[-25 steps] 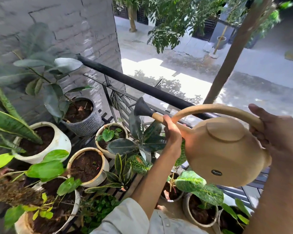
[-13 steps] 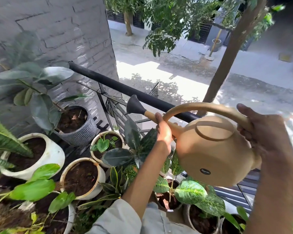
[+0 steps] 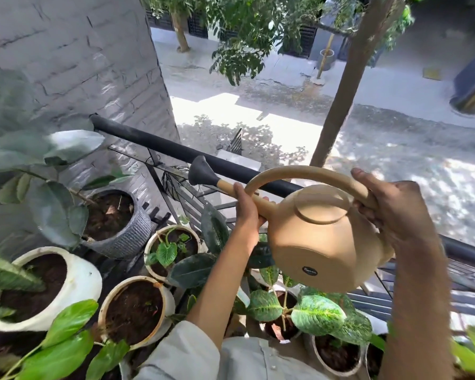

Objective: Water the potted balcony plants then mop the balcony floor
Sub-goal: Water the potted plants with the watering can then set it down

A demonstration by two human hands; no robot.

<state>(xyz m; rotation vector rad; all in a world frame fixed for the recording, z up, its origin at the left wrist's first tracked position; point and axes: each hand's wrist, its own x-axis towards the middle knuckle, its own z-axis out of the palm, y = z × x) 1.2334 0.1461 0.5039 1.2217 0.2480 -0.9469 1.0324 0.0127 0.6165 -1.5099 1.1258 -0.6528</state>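
Note:
A tan watering can point(image 3: 324, 242) with a black rose nozzle point(image 3: 200, 172) hangs in the air over the potted plants, its spout aimed up and left. My right hand point(image 3: 392, 212) grips the back of its arched handle. My left hand point(image 3: 247, 212) holds the spout near the can's body. Below stand a small cream pot with heart-shaped leaves point(image 3: 173, 250), a grey ribbed pot point(image 3: 121, 223), a white pot point(image 3: 50, 286), a cream pot of bare soil point(image 3: 135, 308), and variegated plants point(image 3: 316, 314). No water shows at the nozzle.
A black railing point(image 3: 159, 145) runs diagonally behind the pots, with metal bars beneath. A grey brick wall point(image 3: 74, 64) closes the left side. A tree trunk point(image 3: 343, 89) and the street lie beyond the railing. Big leaves point(image 3: 66, 352) crowd the lower left.
The can has tilted further back, its nozzle rising to about railing height. Both hands kept their hold, and the view shifted slightly.

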